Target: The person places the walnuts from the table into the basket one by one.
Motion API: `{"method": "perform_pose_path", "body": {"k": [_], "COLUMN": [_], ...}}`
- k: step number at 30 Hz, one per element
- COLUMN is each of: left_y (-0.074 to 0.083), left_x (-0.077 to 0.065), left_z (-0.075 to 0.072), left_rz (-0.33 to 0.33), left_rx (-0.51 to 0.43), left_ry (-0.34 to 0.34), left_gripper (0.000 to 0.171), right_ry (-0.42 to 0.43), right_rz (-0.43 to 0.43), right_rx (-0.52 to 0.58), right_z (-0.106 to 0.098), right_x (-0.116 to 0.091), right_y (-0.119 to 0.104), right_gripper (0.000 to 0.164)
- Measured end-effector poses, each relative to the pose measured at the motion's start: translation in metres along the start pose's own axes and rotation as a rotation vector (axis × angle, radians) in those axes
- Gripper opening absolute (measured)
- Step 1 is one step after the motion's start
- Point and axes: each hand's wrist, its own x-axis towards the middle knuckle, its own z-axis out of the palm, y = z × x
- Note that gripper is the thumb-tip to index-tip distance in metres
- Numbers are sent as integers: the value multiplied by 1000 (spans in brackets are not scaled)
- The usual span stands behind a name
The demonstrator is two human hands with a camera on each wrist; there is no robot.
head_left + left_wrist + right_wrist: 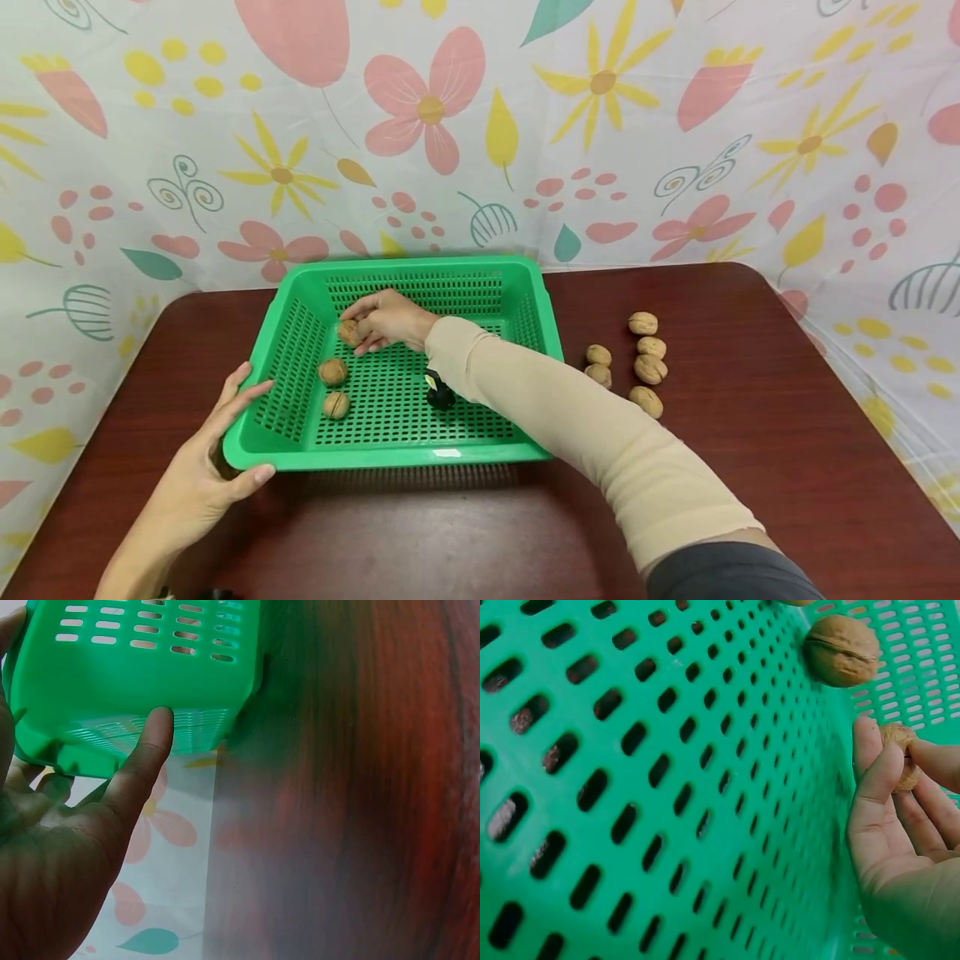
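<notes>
A green plastic basket (405, 460) with slotted walls stands on the table. My left hand (198, 475) holds its near left corner, thumb against the front and fingers over the left rim; the left wrist view shows this hand (82, 825) at the basket's outer wall. Inside, my right hand (393, 319) pinches a walnut (349, 332) near the far left corner. From the right wrist, thumb and fingers can be seen around that walnut (897, 737). Two more walnuts, one (333, 372) behind the other (336, 405), rest on the basket floor along the left side.
Right of the basket, several walnuts (650, 369) lie on the dark red-brown table (750, 417), some in a loose column and others (597, 355) close to the basket, partly behind the right forearm. A flower-patterned cloth (480, 208) hangs behind the table.
</notes>
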Motion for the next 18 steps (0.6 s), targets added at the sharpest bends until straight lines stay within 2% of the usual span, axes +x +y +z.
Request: {"method": "perform_pose_path", "body": {"k": [18], "left_y": [-2], "left_x": [1], "left_z": [1], "left_rz": [28], "left_rx": [-10], "left_ry": [6], "left_gripper": [89], "right_ry": [25], "right_rz": [8], "right_rx": [-19], "right_z": [9], "right_x": [7], "right_y": [4], "right_gripper": [42]}}
